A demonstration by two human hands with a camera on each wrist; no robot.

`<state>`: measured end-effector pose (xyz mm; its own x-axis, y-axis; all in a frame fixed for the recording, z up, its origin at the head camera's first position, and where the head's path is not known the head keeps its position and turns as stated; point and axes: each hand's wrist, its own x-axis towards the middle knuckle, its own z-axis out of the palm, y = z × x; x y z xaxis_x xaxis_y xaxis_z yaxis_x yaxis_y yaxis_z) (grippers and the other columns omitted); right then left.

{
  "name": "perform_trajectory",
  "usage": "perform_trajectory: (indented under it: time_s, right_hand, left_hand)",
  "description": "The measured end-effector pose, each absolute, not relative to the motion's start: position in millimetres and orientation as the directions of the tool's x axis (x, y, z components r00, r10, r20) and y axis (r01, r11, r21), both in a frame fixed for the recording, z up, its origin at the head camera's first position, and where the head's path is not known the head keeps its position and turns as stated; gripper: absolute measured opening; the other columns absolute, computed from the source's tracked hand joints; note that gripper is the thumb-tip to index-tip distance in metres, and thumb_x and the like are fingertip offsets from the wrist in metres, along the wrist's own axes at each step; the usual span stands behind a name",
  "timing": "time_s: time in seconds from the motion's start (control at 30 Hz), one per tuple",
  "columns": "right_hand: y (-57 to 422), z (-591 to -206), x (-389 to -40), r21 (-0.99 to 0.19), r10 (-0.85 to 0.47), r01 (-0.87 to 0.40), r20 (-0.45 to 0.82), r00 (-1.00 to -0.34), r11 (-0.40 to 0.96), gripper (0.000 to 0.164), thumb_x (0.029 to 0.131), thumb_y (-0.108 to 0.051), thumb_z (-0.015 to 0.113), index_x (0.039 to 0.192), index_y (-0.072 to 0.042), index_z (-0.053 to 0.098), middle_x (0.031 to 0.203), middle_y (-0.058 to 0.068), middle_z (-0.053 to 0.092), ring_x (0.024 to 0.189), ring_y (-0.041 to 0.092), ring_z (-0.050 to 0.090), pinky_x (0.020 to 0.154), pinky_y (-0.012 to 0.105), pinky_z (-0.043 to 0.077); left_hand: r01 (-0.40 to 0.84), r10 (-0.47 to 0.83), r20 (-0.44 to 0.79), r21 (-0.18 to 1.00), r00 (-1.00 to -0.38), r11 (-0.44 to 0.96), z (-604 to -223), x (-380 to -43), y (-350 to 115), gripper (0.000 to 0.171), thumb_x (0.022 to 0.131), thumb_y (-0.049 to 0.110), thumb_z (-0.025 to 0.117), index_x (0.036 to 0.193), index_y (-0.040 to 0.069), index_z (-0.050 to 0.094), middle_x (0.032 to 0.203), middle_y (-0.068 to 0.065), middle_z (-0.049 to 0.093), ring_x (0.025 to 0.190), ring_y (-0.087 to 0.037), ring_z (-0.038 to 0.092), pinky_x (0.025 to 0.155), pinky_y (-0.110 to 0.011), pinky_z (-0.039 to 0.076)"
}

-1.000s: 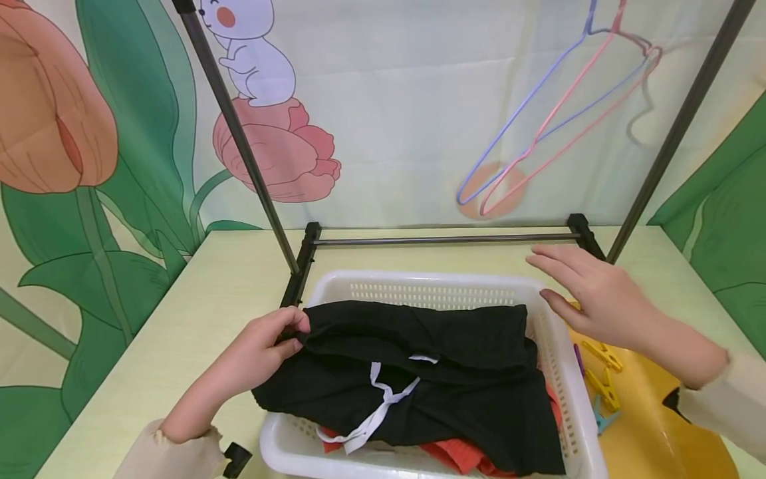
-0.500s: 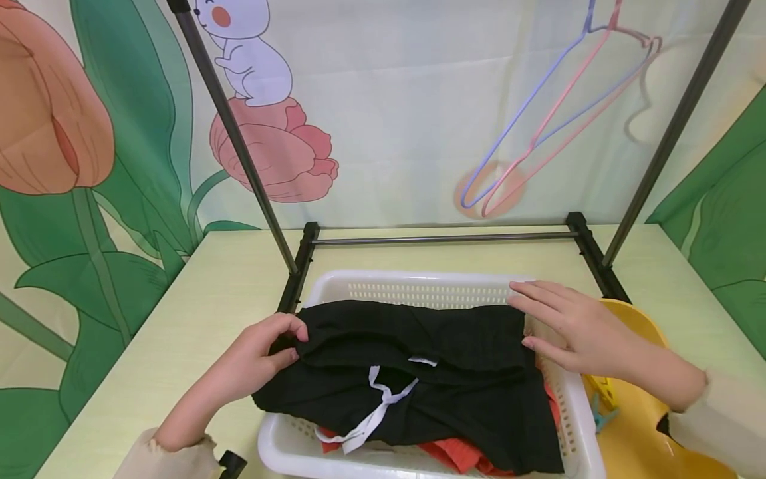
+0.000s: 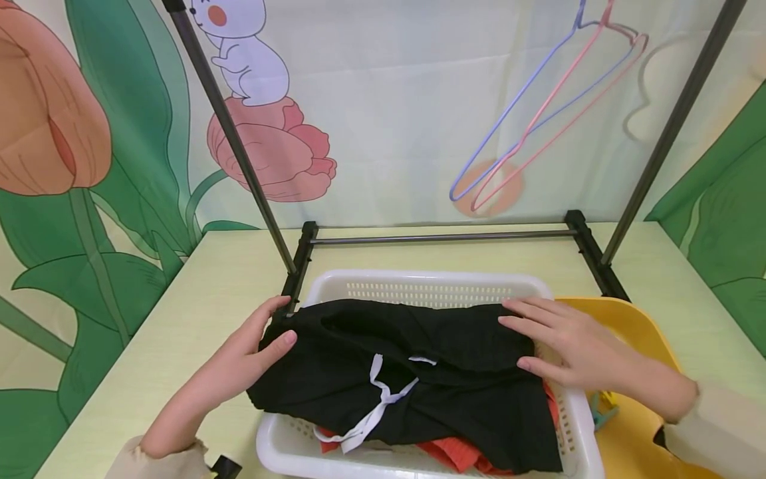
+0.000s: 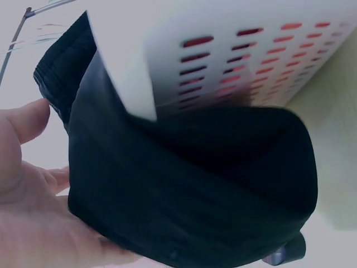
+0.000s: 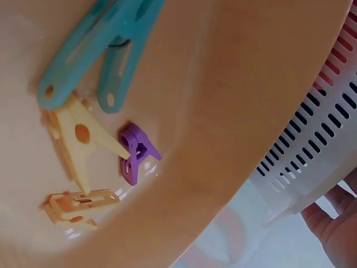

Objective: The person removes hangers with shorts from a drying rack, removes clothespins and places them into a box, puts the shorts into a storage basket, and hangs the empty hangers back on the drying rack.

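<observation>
Black shorts [image 3: 455, 406] with a white drawstring [image 3: 365, 426] lie spread over a white slotted basket [image 3: 431, 275], draping past its left rim. My left hand [image 3: 236, 366] is at their left end, thumb over the top of the cloth and fingers reaching along its outer side. The left wrist view shows the shorts' loose opening [image 4: 223, 145] hanging beside the basket wall, the palm close against the cloth. My right hand [image 3: 571, 346] lies with extended fingers on the right end of the waistband, over the basket's right rim. Red cloth [image 3: 457, 454] peeks out underneath.
A yellow basin [image 3: 640, 326] stands right of the basket, holding teal [image 5: 83, 64], yellow [image 5: 83, 134] and purple [image 5: 134, 153] clothespins. Behind is a black rack with a low crossbar [image 3: 443, 237] and slanted posts. A blue hanger [image 3: 509, 110] and a pink hanger [image 3: 553, 93] hang at upper right.
My left hand has let go of the waistband edge and spread its fingers at the left end. My right hand has come down and left onto the waistband's right end.
</observation>
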<state>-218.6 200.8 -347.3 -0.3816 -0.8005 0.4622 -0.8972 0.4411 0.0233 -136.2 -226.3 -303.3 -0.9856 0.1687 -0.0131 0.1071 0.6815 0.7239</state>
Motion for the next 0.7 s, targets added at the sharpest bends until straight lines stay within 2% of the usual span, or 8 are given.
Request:
perform_trajectory:
  time_s: [0.1, 0.3, 0.57, 0.63, 0.7]
  right_hand:
    - [201, -349, -218, 0.018, -0.801, -0.896, 0.456, -0.389, 0.445, 0.05, 0.08, -0.039, 0.06, 0.123, -0.014, 0.051, 0.129, 0.007, 0.047, 0.118, 0.023, 0.042, 0.106, 0.016, 0.014]
    - [201, -351, -218, 0.006, -0.804, -0.9, 0.453, -0.386, 0.436, 0.048, 0.08, -0.037, 0.061, 0.121, -0.015, 0.053, 0.13, 0.007, 0.047, 0.118, 0.024, 0.042, 0.106, 0.015, 0.012]
    - [201, -352, -218, -0.021, -0.802, -0.91, 0.463, -0.376, 0.415, 0.04, 0.079, -0.036, 0.063, 0.112, -0.015, 0.06, 0.126, 0.008, 0.051, 0.116, 0.025, 0.043, 0.106, 0.015, 0.011]
    - [201, -352, -218, -0.028, -0.802, -0.91, 0.462, -0.378, 0.413, 0.036, 0.079, -0.036, 0.063, 0.109, -0.016, 0.061, 0.123, 0.007, 0.053, 0.115, 0.026, 0.044, 0.105, 0.022, 0.019]
    - [201, -352, -218, -0.032, -0.805, -0.909, 0.454, -0.383, 0.415, 0.033, 0.079, -0.036, 0.063, 0.106, -0.018, 0.063, 0.121, 0.007, 0.055, 0.113, 0.026, 0.045, 0.101, 0.034, 0.028]
  left_hand:
    - [0.093, 0.192, -0.046, 0.752, -0.98, 0.653, -305, -137, -224, 0.06, 0.091, 0.035, 0.045, 0.139, 0.01, 0.016, 0.143, -0.018, 0.017, 0.132, -0.038, 0.014, 0.099, -0.059, 0.019]
    - [0.105, 0.249, -0.065, 0.784, -0.966, 0.612, -307, -138, -218, 0.06, 0.092, 0.033, 0.044, 0.14, 0.014, 0.013, 0.143, -0.018, 0.017, 0.132, -0.036, 0.013, 0.1, -0.058, 0.019]
    - [0.177, 0.348, -0.062, 0.77, -0.935, 0.613, -304, -137, -208, 0.062, 0.09, 0.032, 0.048, 0.139, 0.009, 0.019, 0.145, -0.012, 0.018, 0.134, -0.033, 0.012, 0.103, -0.055, 0.017]
    - [0.183, 0.345, -0.06, 0.755, -0.937, 0.629, -305, -137, -208, 0.061, 0.089, 0.033, 0.049, 0.138, 0.008, 0.021, 0.145, -0.014, 0.018, 0.134, -0.033, 0.013, 0.103, -0.055, 0.018]
    - [0.18, 0.331, -0.057, 0.746, -0.942, 0.641, -305, -137, -209, 0.061, 0.089, 0.033, 0.049, 0.138, 0.008, 0.022, 0.145, -0.015, 0.017, 0.134, -0.034, 0.014, 0.103, -0.055, 0.019]
